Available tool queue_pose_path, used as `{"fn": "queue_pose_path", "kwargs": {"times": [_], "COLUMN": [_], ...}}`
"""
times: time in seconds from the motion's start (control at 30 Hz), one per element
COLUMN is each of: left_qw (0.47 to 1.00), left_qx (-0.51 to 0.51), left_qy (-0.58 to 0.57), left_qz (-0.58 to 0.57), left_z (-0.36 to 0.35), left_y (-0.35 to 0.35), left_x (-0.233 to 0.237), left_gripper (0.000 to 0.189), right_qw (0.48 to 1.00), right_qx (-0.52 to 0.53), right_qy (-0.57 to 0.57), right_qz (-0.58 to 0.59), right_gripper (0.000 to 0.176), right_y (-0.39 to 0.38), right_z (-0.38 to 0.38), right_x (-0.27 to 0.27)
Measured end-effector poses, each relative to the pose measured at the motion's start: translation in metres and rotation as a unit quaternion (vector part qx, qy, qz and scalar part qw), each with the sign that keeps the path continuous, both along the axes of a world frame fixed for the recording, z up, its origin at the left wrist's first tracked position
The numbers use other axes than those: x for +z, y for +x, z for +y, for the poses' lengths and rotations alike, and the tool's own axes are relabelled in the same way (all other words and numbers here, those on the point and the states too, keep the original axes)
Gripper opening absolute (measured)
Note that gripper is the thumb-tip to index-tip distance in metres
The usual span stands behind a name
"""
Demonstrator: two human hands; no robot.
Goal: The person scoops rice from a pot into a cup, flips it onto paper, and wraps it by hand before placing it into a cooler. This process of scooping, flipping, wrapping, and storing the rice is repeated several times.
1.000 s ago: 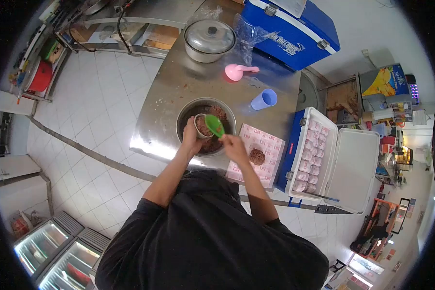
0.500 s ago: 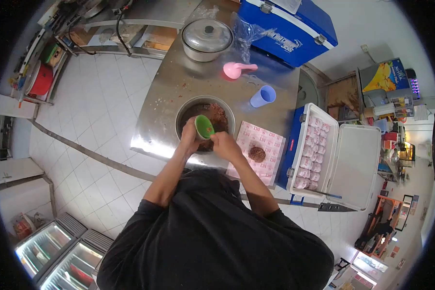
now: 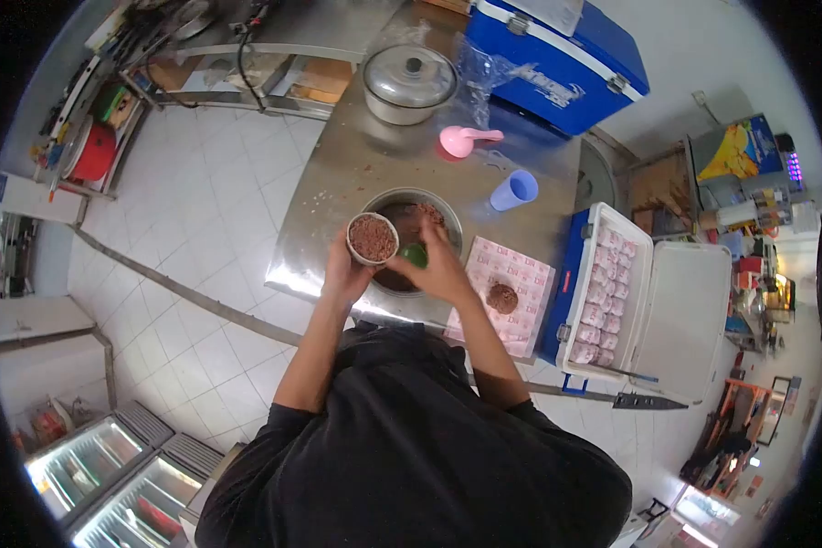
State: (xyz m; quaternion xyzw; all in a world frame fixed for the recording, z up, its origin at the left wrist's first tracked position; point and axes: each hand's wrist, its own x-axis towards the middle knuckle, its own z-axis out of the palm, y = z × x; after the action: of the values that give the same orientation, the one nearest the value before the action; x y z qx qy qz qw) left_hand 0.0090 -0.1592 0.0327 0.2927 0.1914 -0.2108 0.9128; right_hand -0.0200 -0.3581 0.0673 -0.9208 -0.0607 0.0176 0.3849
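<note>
My left hand grips a small light-rimmed bowl filled with reddish-brown rice-like grains, over the left rim of a round metal pot. Inside that pot more of the brown grains lie against the far right side. My right hand is over the pot, with thumb and fingers around a green scoop; the hand covers part of it. Right of the pot, a round mound of brown grains rests on pink printed wrapping paper.
A lidded pot, a pink ladle and a blue-violet cup stand farther back on the steel table. An open cooler holds several wrapped packs. A closed blue cooler sits at the back.
The green scoop has moved from above the left hand's bowl down and right toward the pot. The filled bowl now shows, level. The view has shifted slightly.
</note>
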Motion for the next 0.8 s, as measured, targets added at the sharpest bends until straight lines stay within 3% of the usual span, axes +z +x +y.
{"fn": "queue_pose_path", "kwargs": {"times": [0.1, 0.17, 0.23, 0.27, 0.37, 0.43, 0.47, 0.5, 0.53, 0.63, 0.67, 0.73, 0.8], "left_qw": [0.999, 0.996, 0.991, 0.989, 0.927, 0.864, 0.826, 0.784, 0.781, 0.765, 0.752, 0.714, 0.689], "left_qx": [-0.049, -0.093, -0.128, -0.147, -0.139, -0.116, -0.115, -0.116, -0.145, -0.209, -0.272, -0.397, -0.406], "left_qy": [0.002, -0.009, -0.029, 0.013, 0.331, 0.448, 0.495, 0.539, 0.537, 0.514, 0.497, 0.474, 0.462], "left_qz": [-0.005, 0.006, 0.022, 0.021, -0.110, -0.200, -0.243, -0.284, -0.284, -0.328, -0.337, -0.328, -0.383], "left_z": [-0.017, -0.032, -0.048, -0.052, -0.052, -0.048, -0.046, -0.046, -0.049, -0.071, -0.081, -0.109, -0.140], "left_y": [-0.014, -0.021, -0.025, -0.028, -0.040, -0.054, -0.062, -0.073, -0.083, -0.105, -0.110, -0.113, -0.122], "left_x": [0.001, 0.021, 0.060, 0.075, 0.024, 0.015, 0.011, 0.008, 0.009, 0.009, 0.015, 0.027, 0.001], "left_gripper": [0.044, 0.047, 0.049, 0.056, 0.060, 0.046, 0.040, 0.035, 0.032, 0.027, 0.026, 0.026, 0.026], "right_qw": [0.988, 0.980, 0.970, 0.967, 0.961, 0.940, 0.931, 0.929, 0.922, 0.918, 0.918, 0.942, 0.954], "right_qx": [-0.024, -0.069, -0.127, -0.148, -0.245, -0.327, -0.338, -0.356, -0.371, -0.375, -0.364, -0.323, -0.286], "right_qy": [0.145, 0.181, 0.186, 0.186, 0.102, 0.067, 0.104, 0.038, -0.027, -0.071, -0.100, -0.067, -0.067], "right_qz": [-0.042, -0.055, -0.088, -0.092, -0.074, -0.067, -0.093, -0.100, -0.105, -0.109, -0.121, -0.061, -0.060], "right_gripper": [0.124, 0.129, 0.121, 0.120, 0.111, 0.104, 0.104, 0.106, 0.108, 0.108, 0.108, 0.110, 0.105], "right_y": [-0.019, -0.027, -0.037, -0.044, -0.060, -0.057, -0.052, -0.045, -0.035, 0.012, 0.024, 0.040, 0.031], "right_z": [0.021, 0.018, 0.004, -0.009, -0.059, -0.109, -0.134, -0.164, -0.192, -0.251, -0.264, -0.278, -0.290], "right_x": [0.019, 0.022, 0.028, 0.022, 0.032, 0.006, -0.010, -0.036, -0.065, -0.123, -0.139, -0.149, -0.143]}}
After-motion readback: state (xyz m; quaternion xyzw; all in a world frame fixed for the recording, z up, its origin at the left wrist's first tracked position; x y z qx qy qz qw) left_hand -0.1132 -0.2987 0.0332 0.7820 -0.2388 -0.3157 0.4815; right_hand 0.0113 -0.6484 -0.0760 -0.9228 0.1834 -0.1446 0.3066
